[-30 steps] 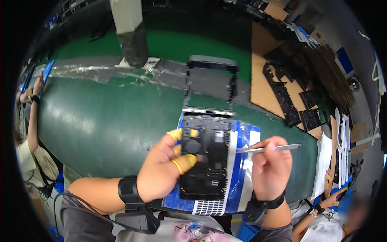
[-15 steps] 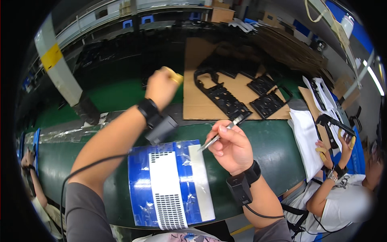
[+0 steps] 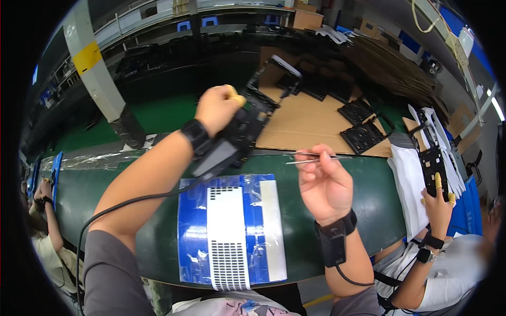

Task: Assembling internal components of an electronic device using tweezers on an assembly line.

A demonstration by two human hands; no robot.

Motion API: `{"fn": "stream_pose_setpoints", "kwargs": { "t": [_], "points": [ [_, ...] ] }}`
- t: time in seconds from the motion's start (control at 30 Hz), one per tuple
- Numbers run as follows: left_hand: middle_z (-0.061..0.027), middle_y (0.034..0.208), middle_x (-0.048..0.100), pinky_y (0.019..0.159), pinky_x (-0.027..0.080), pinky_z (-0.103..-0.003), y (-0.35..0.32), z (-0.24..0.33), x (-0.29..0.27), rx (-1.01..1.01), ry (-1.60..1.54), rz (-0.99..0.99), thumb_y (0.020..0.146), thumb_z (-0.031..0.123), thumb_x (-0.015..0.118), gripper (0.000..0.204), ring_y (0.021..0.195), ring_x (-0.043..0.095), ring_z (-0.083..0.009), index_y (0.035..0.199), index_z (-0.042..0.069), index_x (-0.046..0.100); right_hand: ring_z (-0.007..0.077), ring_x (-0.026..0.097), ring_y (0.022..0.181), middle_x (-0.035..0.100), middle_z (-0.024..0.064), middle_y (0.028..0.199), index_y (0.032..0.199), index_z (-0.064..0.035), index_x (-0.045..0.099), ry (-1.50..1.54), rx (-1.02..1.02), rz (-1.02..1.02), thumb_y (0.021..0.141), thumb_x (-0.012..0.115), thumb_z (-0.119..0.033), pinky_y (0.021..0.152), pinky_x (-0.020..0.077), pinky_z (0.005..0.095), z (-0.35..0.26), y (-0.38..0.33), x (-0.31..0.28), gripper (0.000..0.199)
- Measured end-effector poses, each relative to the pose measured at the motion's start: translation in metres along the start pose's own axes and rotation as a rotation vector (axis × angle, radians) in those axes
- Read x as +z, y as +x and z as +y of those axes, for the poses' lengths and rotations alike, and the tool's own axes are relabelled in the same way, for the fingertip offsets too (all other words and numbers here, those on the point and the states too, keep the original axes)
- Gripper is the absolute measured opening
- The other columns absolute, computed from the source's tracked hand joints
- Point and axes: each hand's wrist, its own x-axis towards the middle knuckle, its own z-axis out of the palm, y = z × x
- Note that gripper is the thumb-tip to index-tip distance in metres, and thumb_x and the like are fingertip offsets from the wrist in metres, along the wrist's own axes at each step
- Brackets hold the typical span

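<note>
My left hand (image 3: 219, 109), with yellow finger covers, is closed on a black plastic frame (image 3: 253, 118) that has an open loop at its far end. The frame is tilted over the left edge of the cardboard, its near end partly hidden by my wrist. In my right hand (image 3: 328, 184), a thin pair of metal tweezers (image 3: 303, 162) lies between thumb and fingers, pointing left. Between my forearms, a blue board (image 3: 194, 231) rests on the green table (image 3: 153, 231). On the board is a white strip (image 3: 225, 216) bearing rows of small black pads, beside a plain pale strip (image 3: 271, 231).
More black frames (image 3: 362, 134) lie on the cardboard sheet (image 3: 295, 124). White sheets (image 3: 408, 184) lie at the right, where a co-worker's hand (image 3: 438, 208) touches another black frame (image 3: 435, 163). A pillar (image 3: 100, 79) rises at the left; another person's hands (image 3: 45, 189) show there.
The long black frame has left the cardboard, and a frame is now in my left hand. My right hand has moved right and turned, tweezers still held. The whole view has shifted slightly.
</note>
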Motion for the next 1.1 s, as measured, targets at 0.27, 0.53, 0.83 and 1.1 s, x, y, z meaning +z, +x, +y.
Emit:
{"fn": "stream_pose_setpoints", "kwargs": {
  "t": [0.27,0.53,0.83,1.1],
  "points": [
    [-0.0065,0.086,0.052,0.069,0.048,-0.026,-0.124,-0.008,-0.114,-0.302,-0.655,0.213,0.079,0.005,0.052,0.013,0.083,0.055,-0.0146,0.09,0.005,0.044,0.015,0.058,0.067,0.059,0.0158,0.083,0.088,0.004,0.054,-0.512,0.089,0.229,0.076,0.054,0.0,0.061,0.0484,0.0235,0.052,-0.011,0.014,0.013],
    [-0.0049,0.094,0.055,0.069,0.047,-0.024,-0.191,0.005,-0.113,-0.718,-1.118,0.031,0.08,0.008,0.049,0.031,0.076,0.055,-0.0102,0.11,0.004,0.042,0.0076,0.052,0.052,0.057,0.008,0.068,0.085,0.0016,0.05,-0.887,0.021,0.366,0.075,0.058,-0.002,0.044,0.0408,0.0179,0.086,0.003,0.014,0.014],
    [-0.0095,0.11,0.049,0.076,0.048,-0.032,-0.202,0.008,-0.101,-0.702,-1.138,-0.026,0.082,0.039,0.047,0.057,0.094,0.053,-0.0179,0.125,0.006,0.029,0.0045,0.046,0.045,0.057,0.0064,0.063,0.086,-0.0007,0.049,-0.896,-0.064,0.555,0.074,0.056,0.0,0.039,0.0338,0.0159,0.09,0.002,0.009,0.014],
    [-0.0101,0.112,0.048,0.079,0.047,-0.033,-0.204,0.022,-0.101,-0.668,-1.05,0.023,0.083,0.033,0.048,0.058,0.095,0.053,-0.019,0.127,0.005,0.025,0.0053,0.046,0.046,0.057,0.0076,0.064,0.085,-0.0001,0.049,-0.882,-0.071,0.533,0.075,0.056,0.001,0.039,0.0341,0.0161,0.091,0.005,0.005,0.012]
  ]
}}
